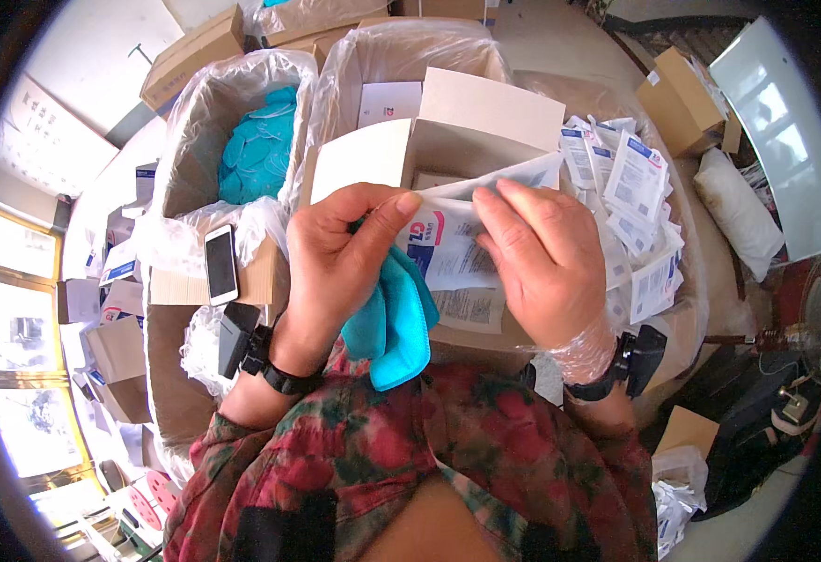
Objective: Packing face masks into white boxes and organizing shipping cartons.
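Observation:
My left hand (336, 248) is closed, its thumb pinching the upper edge of a white printed packet (455, 245). Folded teal face masks or one folded face mask (399, 323), I cannot tell which, hang from the same hand below the palm. On the packet's other side, my right hand (549, 267) grips its upper edge with bent fingers. The packet's mouth looks parted between the two hands. Beneath them stands a cardboard box (490, 108) with raised flaps, and printed packets or sheets show inside it. My fingers hide part of the packet.
A plastic-lined box (190, 140) at the far left holds a heap of teal masks (259, 150). A phone (222, 265) lies by its near edge. To the right are many white packets (630, 187) in clear plastic. An opened carton (682, 103) stands farther right.

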`<control>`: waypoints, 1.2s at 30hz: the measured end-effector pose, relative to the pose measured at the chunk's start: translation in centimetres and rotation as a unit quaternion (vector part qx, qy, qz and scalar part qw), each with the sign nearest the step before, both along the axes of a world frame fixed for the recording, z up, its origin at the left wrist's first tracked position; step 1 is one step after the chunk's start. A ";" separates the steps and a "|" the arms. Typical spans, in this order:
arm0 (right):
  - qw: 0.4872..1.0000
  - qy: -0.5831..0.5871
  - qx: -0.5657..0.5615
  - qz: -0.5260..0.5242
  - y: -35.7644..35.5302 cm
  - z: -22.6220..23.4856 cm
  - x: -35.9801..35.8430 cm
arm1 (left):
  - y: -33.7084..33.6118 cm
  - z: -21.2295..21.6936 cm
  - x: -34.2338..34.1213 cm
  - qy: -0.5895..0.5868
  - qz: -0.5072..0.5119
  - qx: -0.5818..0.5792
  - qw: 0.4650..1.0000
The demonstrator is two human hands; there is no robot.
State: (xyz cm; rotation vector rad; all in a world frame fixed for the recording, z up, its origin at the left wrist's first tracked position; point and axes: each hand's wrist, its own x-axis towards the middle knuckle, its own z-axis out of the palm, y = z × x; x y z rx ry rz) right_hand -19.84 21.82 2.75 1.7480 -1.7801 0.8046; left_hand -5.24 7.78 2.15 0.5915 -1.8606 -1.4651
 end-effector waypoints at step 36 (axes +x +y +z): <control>0.970 -0.021 0.096 0.221 0.9 4.6 3.7 | -5.8 -1.7 1.9 -0.017 -0.045 -0.016 0.999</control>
